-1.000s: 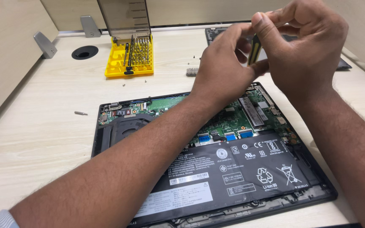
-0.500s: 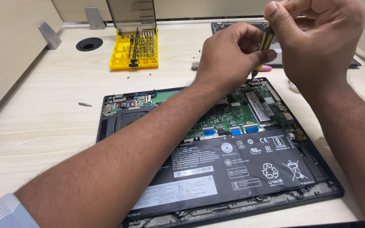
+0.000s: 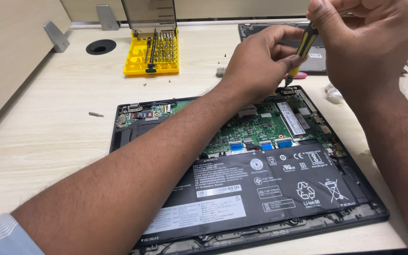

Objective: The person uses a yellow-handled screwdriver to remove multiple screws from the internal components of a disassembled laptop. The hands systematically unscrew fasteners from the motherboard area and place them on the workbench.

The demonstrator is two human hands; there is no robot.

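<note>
Overhead, both hands' fingers pinch a screwdriver (image 3: pixel 303 47) above an opened laptop (image 3: pixel 242 174) on a pale, seemingly wooden desk (image 3: pixel 38 141).

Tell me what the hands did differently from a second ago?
Both hands came down toward the laptop. The right hand still grips the screwdriver, which was held up in the air before; now its tip sits at the laptop's far edge. The left hand still steadies the shaft low down. The laptop, the yellow bit case and the loose bit on the desk stayed put.
</note>
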